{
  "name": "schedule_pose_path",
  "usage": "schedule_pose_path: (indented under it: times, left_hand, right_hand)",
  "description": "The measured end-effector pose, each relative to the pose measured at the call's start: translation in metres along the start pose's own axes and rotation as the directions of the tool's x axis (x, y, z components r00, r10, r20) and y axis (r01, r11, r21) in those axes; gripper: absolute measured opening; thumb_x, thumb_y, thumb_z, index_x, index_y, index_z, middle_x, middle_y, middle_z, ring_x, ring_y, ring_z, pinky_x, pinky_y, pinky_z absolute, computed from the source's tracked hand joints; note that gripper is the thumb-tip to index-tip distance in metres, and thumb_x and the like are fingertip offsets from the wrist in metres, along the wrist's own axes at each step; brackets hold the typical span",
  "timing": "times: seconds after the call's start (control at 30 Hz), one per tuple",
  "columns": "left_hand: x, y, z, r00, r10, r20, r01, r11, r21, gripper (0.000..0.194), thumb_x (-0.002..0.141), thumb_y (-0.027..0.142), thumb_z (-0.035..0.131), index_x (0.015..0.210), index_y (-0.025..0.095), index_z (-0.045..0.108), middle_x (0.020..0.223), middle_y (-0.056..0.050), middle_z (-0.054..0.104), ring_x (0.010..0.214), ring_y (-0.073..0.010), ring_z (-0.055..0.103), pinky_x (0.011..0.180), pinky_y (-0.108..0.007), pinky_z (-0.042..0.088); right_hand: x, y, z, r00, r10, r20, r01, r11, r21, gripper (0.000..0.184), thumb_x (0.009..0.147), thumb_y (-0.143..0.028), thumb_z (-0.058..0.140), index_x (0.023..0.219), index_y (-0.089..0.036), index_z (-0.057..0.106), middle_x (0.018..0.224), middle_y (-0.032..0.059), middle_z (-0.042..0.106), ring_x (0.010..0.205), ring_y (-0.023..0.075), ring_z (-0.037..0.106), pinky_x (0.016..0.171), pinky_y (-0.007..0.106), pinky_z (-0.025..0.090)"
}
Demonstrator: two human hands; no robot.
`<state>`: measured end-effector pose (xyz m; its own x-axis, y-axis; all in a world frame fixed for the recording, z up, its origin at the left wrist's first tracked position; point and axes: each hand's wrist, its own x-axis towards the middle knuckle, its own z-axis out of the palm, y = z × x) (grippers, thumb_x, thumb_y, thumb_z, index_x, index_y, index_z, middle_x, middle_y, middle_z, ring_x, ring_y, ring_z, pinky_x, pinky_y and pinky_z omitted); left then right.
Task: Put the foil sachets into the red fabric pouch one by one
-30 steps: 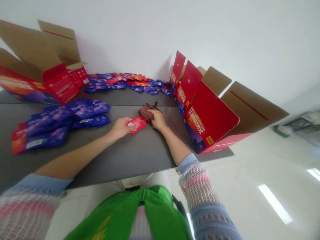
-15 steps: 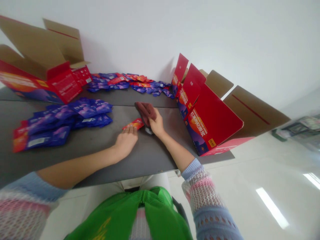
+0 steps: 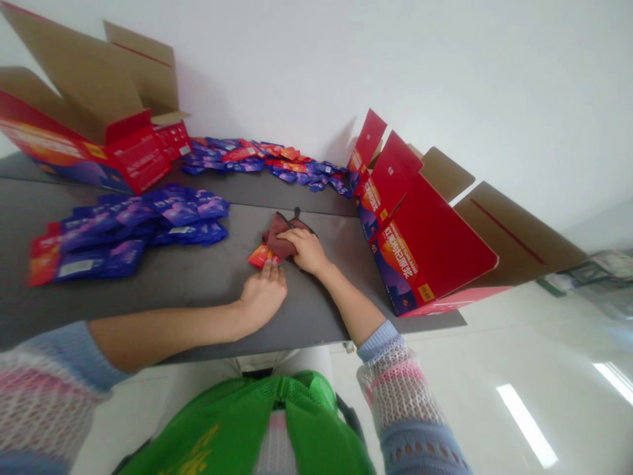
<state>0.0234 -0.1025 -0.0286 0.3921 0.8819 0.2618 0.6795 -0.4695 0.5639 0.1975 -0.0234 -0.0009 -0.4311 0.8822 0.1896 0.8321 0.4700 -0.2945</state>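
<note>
On the grey table lies a red-orange sachet (image 3: 260,256), its upper part covered by a brown cloth (image 3: 281,246). My left hand (image 3: 263,294) presses its fingertips together on the sachet's near edge; the thumb is hidden. My right hand (image 3: 307,252) is closed on the bunched cloth, whose dark edging and small loop point away from me. Part of the cloth is tucked under that palm. To the left of both hands lies a spread pile of blue-purple sachets (image 3: 126,224), with some red-orange ones at its left end.
A long row of blue and red sachets (image 3: 237,153) runs along the wall. An open red carton (image 3: 138,155) stands at the back left. More open red cartons (image 3: 435,237) line the table's right side, flaps up. The grey table (image 3: 198,336) ends just before my body.
My right hand has brought the cloth down onto the sachet, and the cloth now lies more spread out. My left hand has shifted slightly right, staying on the sachet. The view has tilted slightly.
</note>
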Motion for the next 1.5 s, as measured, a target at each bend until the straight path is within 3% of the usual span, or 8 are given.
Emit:
schedule_pose_path:
  times: [0.17, 0.3, 0.47, 0.67, 0.8, 1.2, 1.37, 1.5]
  left_hand:
    - [-0.002, 0.019, -0.007, 0.983, 0.085, 0.166, -0.164, 0.814, 0.556, 0.048, 0.086, -0.003, 0.041, 0.127, -0.011, 0.064, 0.133, -0.038, 0.057, 0.130, -0.0426, 0.057, 0.092, -0.048, 0.056]
    - [-0.001, 0.022, -0.009, 0.981, 0.078, 0.176, -0.176, 0.741, 0.649, 0.045, 0.087, -0.003, 0.044, 0.127, -0.014, 0.063, 0.122, -0.041, 0.062, 0.118, -0.0430, 0.065, 0.085, -0.047, 0.059]
    - [0.003, 0.026, -0.011, 0.962, 0.099, 0.253, -0.250, 0.688, 0.681, 0.044, 0.089, -0.001, 0.044, 0.127, -0.013, 0.063, 0.121, -0.043, 0.062, 0.113, -0.0447, 0.067, 0.079, -0.048, 0.059]
    - [0.009, 0.026, -0.015, 0.939, 0.148, 0.311, -0.323, 0.688, 0.650, 0.032, 0.089, -0.001, 0.041, 0.099, -0.006, 0.072, 0.092, -0.032, 0.073, 0.086, -0.0358, 0.074, 0.067, -0.041, 0.056]
    - [0.010, 0.021, -0.012, 0.930, 0.161, 0.331, -0.340, 0.723, 0.602, 0.032, 0.089, -0.002, 0.041, 0.100, -0.003, 0.071, 0.083, -0.026, 0.072, 0.074, -0.0317, 0.073, 0.062, -0.038, 0.053]
    - [0.009, 0.024, -0.012, 0.945, 0.123, 0.302, -0.300, 0.691, 0.658, 0.043, 0.090, 0.003, 0.044, 0.127, -0.011, 0.062, 0.126, -0.042, 0.060, 0.119, -0.0422, 0.065, 0.085, -0.046, 0.054]
    - [0.011, 0.021, -0.015, 0.945, 0.148, 0.292, -0.310, 0.689, 0.655, 0.041, 0.090, 0.007, 0.045, 0.122, -0.010, 0.064, 0.124, -0.040, 0.062, 0.117, -0.0411, 0.065, 0.085, -0.044, 0.055]
    - [0.013, 0.019, -0.018, 0.931, 0.140, 0.338, -0.322, 0.749, 0.578, 0.037, 0.089, 0.007, 0.045, 0.116, -0.006, 0.067, 0.100, -0.031, 0.072, 0.091, -0.0340, 0.073, 0.074, -0.040, 0.055]
  right_hand:
    - [0.003, 0.010, 0.006, 0.997, 0.044, -0.069, -0.042, 0.998, 0.037, 0.057, 0.082, -0.014, 0.058, 0.137, -0.029, 0.060, 0.138, 0.0046, 0.062, 0.129, 0.0283, 0.050, 0.106, 0.047, 0.042]
    - [0.006, 0.023, 0.008, 0.989, 0.014, -0.150, 0.033, 0.950, 0.309, 0.047, 0.087, -0.025, 0.059, 0.134, -0.025, 0.062, 0.137, 0.0057, 0.064, 0.129, 0.0260, 0.054, 0.112, 0.044, 0.040]
    - [0.008, 0.020, 0.013, 0.963, 0.026, -0.269, 0.167, 0.726, 0.667, 0.063, 0.093, -0.060, 0.051, 0.141, -0.019, 0.054, 0.146, 0.0126, 0.058, 0.131, 0.0264, 0.055, 0.111, 0.042, 0.043]
    - [0.008, -0.004, 0.027, 0.922, -0.254, -0.292, 0.378, 0.751, 0.541, 0.037, 0.091, -0.032, 0.052, 0.120, -0.020, 0.072, 0.126, 0.0090, 0.070, 0.122, 0.0237, 0.060, 0.114, 0.042, 0.040]
    - [0.005, -0.008, 0.018, 0.939, -0.335, -0.083, 0.343, 0.879, 0.331, 0.048, 0.081, -0.010, 0.054, 0.119, -0.030, 0.075, 0.132, 0.0023, 0.066, 0.127, 0.0221, 0.055, 0.112, 0.042, 0.040]
    - [0.004, 0.022, 0.001, 0.990, 0.092, -0.110, -0.093, 0.996, -0.006, 0.060, 0.081, -0.001, 0.048, 0.124, -0.034, 0.073, 0.136, 0.0019, 0.063, 0.125, 0.0274, 0.050, 0.105, 0.048, 0.038]
    - [0.001, 0.017, 0.003, 0.961, -0.098, -0.258, 0.148, 0.972, 0.184, 0.059, 0.080, -0.002, 0.048, 0.128, -0.027, 0.070, 0.138, 0.0044, 0.062, 0.126, 0.0233, 0.052, 0.106, 0.041, 0.040]
    - [0.000, -0.005, 0.008, 0.933, -0.307, -0.188, 0.345, 0.911, 0.224, 0.049, 0.085, -0.007, 0.052, 0.123, -0.028, 0.073, 0.133, 0.0033, 0.064, 0.125, 0.0211, 0.053, 0.105, 0.038, 0.039]
